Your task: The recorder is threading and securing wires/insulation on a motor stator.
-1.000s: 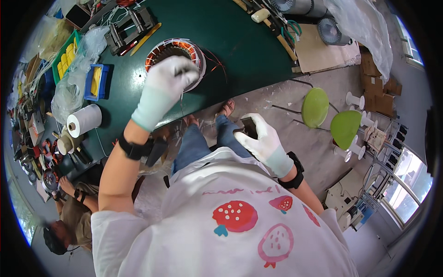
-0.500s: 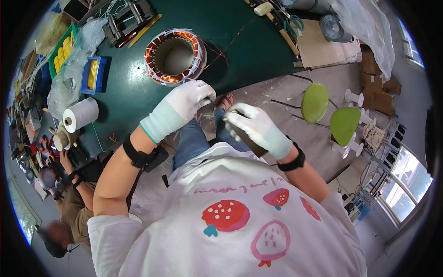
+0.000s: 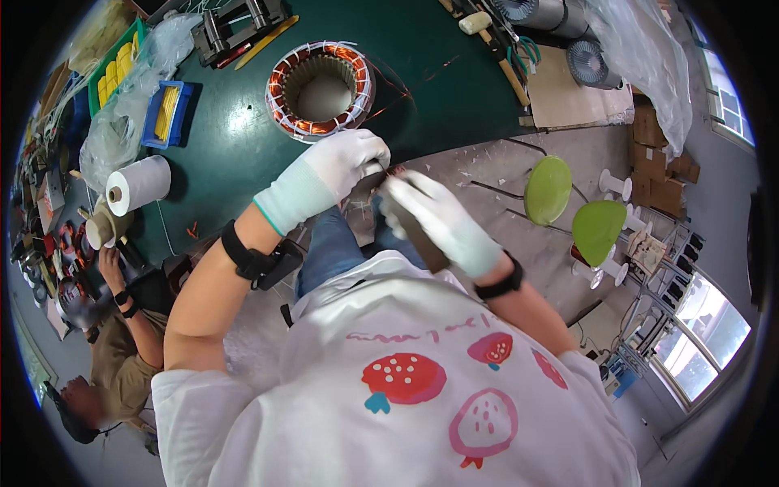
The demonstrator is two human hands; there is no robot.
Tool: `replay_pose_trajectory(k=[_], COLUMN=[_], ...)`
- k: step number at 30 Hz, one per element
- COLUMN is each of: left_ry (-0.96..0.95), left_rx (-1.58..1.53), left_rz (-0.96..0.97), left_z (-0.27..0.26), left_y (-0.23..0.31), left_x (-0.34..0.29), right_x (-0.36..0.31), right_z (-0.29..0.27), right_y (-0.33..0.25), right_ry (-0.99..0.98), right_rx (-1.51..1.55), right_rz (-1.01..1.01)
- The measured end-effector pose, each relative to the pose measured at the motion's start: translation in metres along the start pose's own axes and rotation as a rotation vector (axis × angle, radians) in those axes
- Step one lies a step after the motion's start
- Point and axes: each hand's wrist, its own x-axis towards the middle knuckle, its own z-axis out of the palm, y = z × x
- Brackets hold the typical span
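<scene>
Two gloved hands work a small dark piece together over the lap, just off the near edge of the green table.

The left hand (image 3: 345, 166) is curled shut around one end of the small dark piece (image 3: 381, 177); the right hand (image 3: 438, 221) closes on a dark flat tool (image 3: 418, 239), its tip meeting that piece. The piece sits between the two grips, fingers touching it from both sides. As I judge it, the work goes best with both wrists steady, the piece pinched firmly and the tool pressed gently. The copper-wound ring (image 3: 320, 81) lies on the table, near its near edge, apart from both hands.
</scene>
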Motion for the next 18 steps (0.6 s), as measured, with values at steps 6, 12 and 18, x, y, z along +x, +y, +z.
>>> replay_pose_trajectory(k=[6, 12, 18], left_ry=[0.007, 0.036, 0.026], left_rx=[-0.012, 0.010, 0.048], left_rz=[0.018, 0.063, 0.060], left_z=[-0.002, -0.002, 0.008], left_y=[0.002, 0.000, -0.010], left_x=[-0.011, -0.007, -0.011], right_x=[-0.027, -0.009, -0.025], right_z=[-0.011, 0.016, -0.004], right_y=[-0.018, -0.011, -0.004], right_ry=[-0.066, -0.012, 0.147], right_rx=[0.098, 0.154, 0.003], right_rz=[0.218, 0.121, 0.169])
